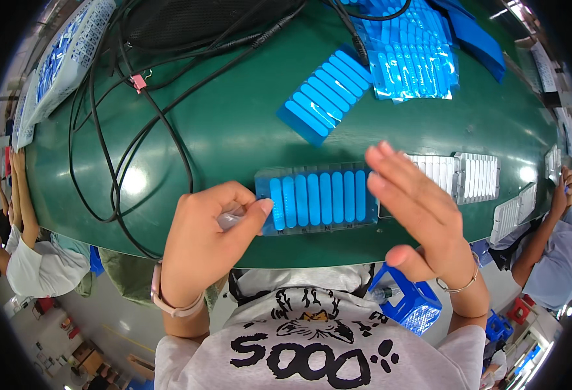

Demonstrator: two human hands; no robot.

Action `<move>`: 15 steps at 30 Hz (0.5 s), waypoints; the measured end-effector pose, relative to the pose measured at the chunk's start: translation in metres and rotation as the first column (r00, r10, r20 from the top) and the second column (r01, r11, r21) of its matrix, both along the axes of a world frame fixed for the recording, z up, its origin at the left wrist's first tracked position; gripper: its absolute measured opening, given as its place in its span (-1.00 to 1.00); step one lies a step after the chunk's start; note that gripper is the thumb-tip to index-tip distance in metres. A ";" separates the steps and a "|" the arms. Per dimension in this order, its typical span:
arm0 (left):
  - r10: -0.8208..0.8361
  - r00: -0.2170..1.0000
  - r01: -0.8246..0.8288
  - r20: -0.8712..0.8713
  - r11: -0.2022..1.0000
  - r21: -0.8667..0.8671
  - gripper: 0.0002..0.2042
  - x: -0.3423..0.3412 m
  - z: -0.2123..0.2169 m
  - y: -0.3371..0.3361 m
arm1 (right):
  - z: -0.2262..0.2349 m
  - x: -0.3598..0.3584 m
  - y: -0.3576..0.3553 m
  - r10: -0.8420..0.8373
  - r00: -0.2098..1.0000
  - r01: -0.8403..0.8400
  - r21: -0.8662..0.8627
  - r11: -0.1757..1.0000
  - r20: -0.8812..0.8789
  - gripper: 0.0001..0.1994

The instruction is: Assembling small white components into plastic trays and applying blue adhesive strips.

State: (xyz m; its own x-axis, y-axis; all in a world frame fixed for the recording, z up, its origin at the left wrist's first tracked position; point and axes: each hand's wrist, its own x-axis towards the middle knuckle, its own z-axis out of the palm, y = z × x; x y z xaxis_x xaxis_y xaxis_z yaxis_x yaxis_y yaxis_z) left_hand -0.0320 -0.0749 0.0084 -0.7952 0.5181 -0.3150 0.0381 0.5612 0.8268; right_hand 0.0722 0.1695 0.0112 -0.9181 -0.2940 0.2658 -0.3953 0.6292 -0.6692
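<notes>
left hand [201, 229]: curled round clear film [230, 218], thumb at left end of strip sheet [315, 200] | right hand [422, 214]: released, fingers extended, by strip sheet's right end | strip sheet: over tabletop [234, 140], between both hands | loose sheet [328, 94], sheet pile [416, 62]: beyond strip sheet | pale plates [478, 177]: right of strip sheet

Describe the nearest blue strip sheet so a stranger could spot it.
On the green table, look along the near edge, between left hand and right hand. There lies the blue strip sheet. Unlike the blue sheets farther back, it has the left thumb at its edge.
</notes>
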 end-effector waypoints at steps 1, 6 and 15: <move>0.015 0.999 -0.015 0.051 1.000 -0.014 -0.82 -0.001 0.002 0.001 | 0.002 0.002 0.003 -0.042 0.999 0.044 0.077 0.996 -0.033 -0.38; 0.028 0.987 -0.037 0.156 0.998 0.058 -0.81 -0.003 0.005 0.001 | 0.000 0.006 0.008 -0.142 0.986 0.152 0.125 0.980 -0.084 -0.43; 0.049 0.868 -0.214 0.495 0.935 0.283 -0.76 -0.007 0.006 0.001 | -0.003 0.010 0.008 -0.194 0.980 0.200 0.125 0.972 -0.052 -0.49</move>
